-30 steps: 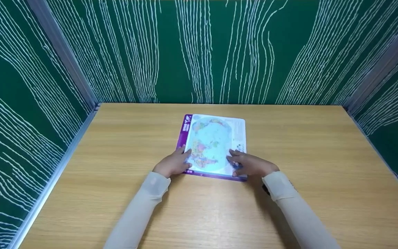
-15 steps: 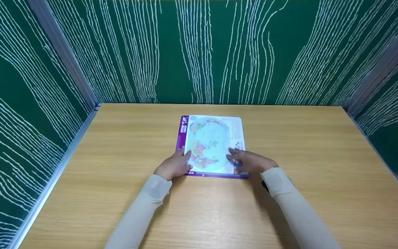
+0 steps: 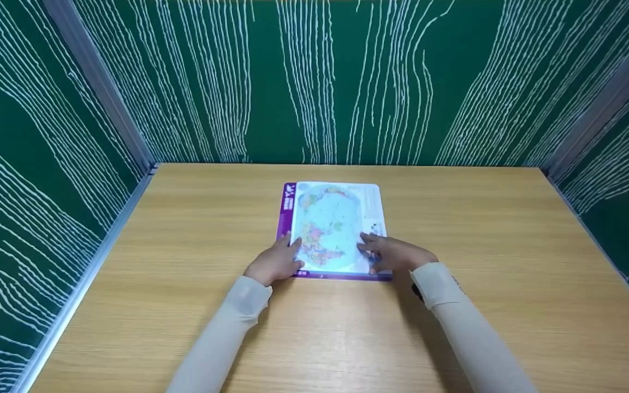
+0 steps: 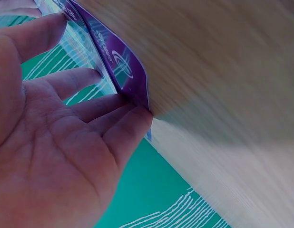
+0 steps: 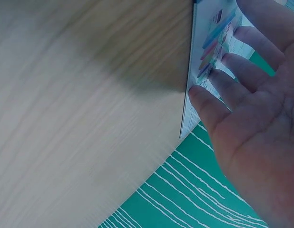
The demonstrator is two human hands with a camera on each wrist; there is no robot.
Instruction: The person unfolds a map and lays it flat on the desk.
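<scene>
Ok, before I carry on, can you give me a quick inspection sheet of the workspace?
Surface: light wood-grain table, brightly lit near the middle of its front part.
Job's things: one printed map on the table, with purple borders along its left and near edges.
Clutter: nothing seen.
Grippers: left hand touches the map's left edge, its fingers extended; right hand touches the right edge.
Cables: nothing seen.
Surroundings: green walls with wavy white lines, grey corner posts; light sleeves on both arms.
</scene>
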